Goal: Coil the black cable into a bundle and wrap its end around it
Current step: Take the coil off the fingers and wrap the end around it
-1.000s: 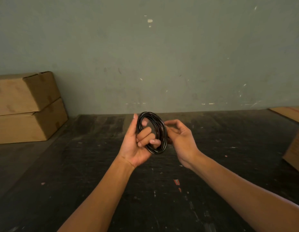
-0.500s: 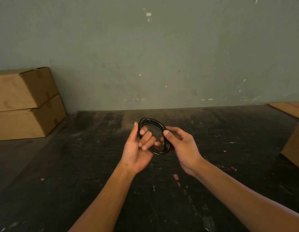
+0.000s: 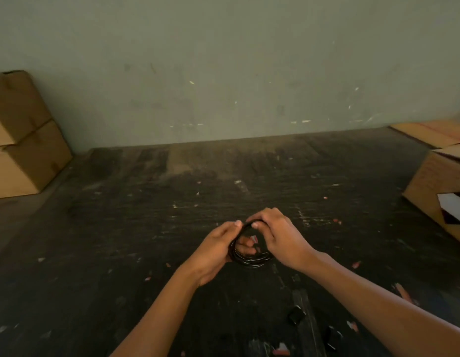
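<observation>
Both hands grip the black cable (image 3: pixel 249 258), coiled and held above the dark surface (image 3: pixel 146 228): left hand (image 3: pixel 213 251) curled through the loop, right hand (image 3: pixel 277 238) pinching its top. Free end apparently under right fingers; keep wraps tight. Cardboard boxes (image 3: pixel 23 140) stand well apart, leaving open room.

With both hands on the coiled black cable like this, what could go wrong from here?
1. The black cable is a loose ring of several loops, held only by the left hand and right hand; if either grip eases, the loops may spring apart.
2. The free end is not visible, so the wrap may miss or slip.
3. Small dark objects lie on the surface below; a dropped coil might snag them.
</observation>
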Tool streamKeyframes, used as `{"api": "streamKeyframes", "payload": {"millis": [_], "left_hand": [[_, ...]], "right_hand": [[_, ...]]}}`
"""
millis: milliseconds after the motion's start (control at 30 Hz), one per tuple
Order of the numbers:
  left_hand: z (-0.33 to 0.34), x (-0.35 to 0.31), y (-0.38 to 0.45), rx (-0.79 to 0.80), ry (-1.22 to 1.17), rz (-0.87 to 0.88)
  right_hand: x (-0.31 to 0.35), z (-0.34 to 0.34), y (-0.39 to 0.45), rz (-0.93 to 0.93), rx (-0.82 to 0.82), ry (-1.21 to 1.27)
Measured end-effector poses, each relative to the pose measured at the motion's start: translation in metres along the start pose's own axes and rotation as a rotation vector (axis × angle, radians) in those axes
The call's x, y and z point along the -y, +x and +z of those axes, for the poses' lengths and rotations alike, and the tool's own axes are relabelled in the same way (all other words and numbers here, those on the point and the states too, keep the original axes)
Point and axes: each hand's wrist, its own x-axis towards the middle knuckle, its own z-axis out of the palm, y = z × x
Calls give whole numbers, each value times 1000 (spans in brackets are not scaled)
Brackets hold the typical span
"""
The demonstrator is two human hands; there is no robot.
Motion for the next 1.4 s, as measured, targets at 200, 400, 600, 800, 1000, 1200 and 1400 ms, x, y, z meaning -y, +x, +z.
{"api": "streamKeyframes", "payload": {"millis": [200,400,600,800,1000,1200,1400], "left_hand": [[18,26,5,-89,10,-86],[29,50,8,-70,-183,-209],[24,83,17,-69,-77,-233],[6,108,19,-229,51,-211],[4,118,17,-297,83,-233],[4,124,7,-328,215,-203],[7,120,-2,-282,347,-160]], "right_hand": [[-21,24,-29,69,-20,-26],[-44,39,-53,234,-65,237],[-58,39,-71,390,-12,425],[-90,39,-99,699,434,41],[-88,50,-108,689,609,-144],[-84,62,-110,625,549,-89],[-61,49,-75,351,236,131]]}}
